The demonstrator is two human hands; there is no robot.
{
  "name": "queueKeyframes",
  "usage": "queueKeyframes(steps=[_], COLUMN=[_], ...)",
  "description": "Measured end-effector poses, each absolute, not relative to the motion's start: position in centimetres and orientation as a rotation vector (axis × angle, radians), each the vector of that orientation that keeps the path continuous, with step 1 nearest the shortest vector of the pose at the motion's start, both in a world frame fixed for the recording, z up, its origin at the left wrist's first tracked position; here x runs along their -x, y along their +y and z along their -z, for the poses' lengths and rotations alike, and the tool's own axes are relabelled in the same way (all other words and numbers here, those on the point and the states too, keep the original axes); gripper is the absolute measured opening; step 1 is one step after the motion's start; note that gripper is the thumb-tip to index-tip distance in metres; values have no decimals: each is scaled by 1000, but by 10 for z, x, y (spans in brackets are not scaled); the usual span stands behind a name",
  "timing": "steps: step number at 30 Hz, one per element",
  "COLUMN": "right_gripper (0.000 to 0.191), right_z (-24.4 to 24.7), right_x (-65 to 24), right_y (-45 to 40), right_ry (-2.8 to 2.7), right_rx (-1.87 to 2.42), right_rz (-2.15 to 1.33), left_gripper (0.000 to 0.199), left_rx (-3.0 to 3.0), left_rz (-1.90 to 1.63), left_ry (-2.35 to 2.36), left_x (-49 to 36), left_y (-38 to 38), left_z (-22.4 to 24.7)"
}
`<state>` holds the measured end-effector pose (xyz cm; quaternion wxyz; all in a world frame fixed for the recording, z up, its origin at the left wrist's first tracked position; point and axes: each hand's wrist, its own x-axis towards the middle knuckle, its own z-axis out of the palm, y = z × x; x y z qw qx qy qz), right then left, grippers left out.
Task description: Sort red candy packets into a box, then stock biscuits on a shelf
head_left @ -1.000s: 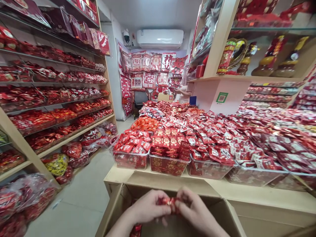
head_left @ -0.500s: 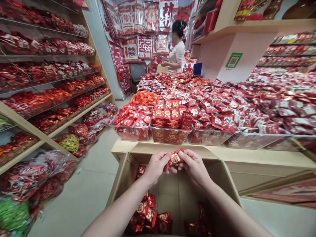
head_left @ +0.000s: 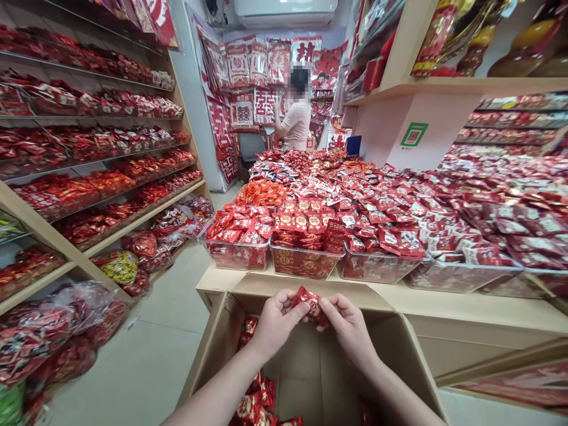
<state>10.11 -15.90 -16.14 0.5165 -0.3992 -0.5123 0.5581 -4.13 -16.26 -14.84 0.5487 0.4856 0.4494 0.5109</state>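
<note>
Shop room: shelving (head_left: pixel 146 219) with rows of red packets runs along the left side, and an air conditioner (head_left: pixel 286 12) hangs high on the back wall above bagged red-and-white decorations (head_left: pixel 239 112).
Counter: pale wood counter (head_left: pixel 461 309), crossing the view in front of the person, heaped with packets in mostly red wrappers.
Clear tubs: lined up along the near edge; the leftmost tub (head_left: pixel 236 255) stands just beside a second tub (head_left: pixel 306 263), with a third tub (head_left: pixel 377 267) to the right of that, all piled above their rims.
Cardboard box: open box (head_left: pixel 393 346) against the near side of the counter, below the hands, its far flap lying up over the counter edge.
Packets in the box: several loose red packets (head_left: pixel 251 402) along its left side, partly covered by the left forearm.
Red packet: one small red packet (head_left: pixel 310 303) with pale printing, held up over the far part of the box, directly between the hands and touching both.
Left hand: left hand (head_left: pixel 275 324) nearly closed, thumb and curled fingers pinching the packet's left end.
Right hand: right hand (head_left: pixel 347 328) likewise nearly closed, thumb pressed on the packet's right end, fingers partly hidden behind it.
Back of the shop: another person (head_left: pixel 296 125) in a light short-sleeved top stands beyond the counter.
</note>
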Motion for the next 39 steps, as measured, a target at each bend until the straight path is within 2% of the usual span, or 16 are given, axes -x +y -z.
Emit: queueKeyframes(steps=[5,8,12,16,18,28,30,33,36,39], right_gripper=[20,25,21,19,17,21,21,20,22,22], right_z=[162,161,162,162,160,158,145,104,56,26], right_x=[-103,-103,-103,-105,-105,-109,-117,-144,-178,-196], right_y=[-157,-155,-154,-155,-155,-154,-150,-122,-61,13], right_ry=[-1448,-1402,-1257,-1074,-1044,-1188,-1254,-1325,-1386,-1439], right_rx=[926,863,930,913,885,988,1009,1059,1179,1381], right_rz=[-1369,-1452,-1465,-1478,-1509,-1448,-1345,-969,-559,-353], left_gripper=[22,22,22,31,27,23,22,24,24,27], left_rx=[-1233,-1365,-1244,-1131,-1082,-1003,-1040,-1092,-1276,-1581], left_rz=[-1285,-1241,-1221,-1220,-1212,-1143,-1184,-1252,-1356,-1406], left_ry=[1164,1188,1107,1006,1001,1008,1046,1096,1140,1255], left_x=[52,52,41,31,30,33,35,45,62,82], left_y=[-157,-157,-163,-166,-166,-165,-166,-167,-153,-109], left_z=[150,151,152,154,154,159,155,139,108,71])
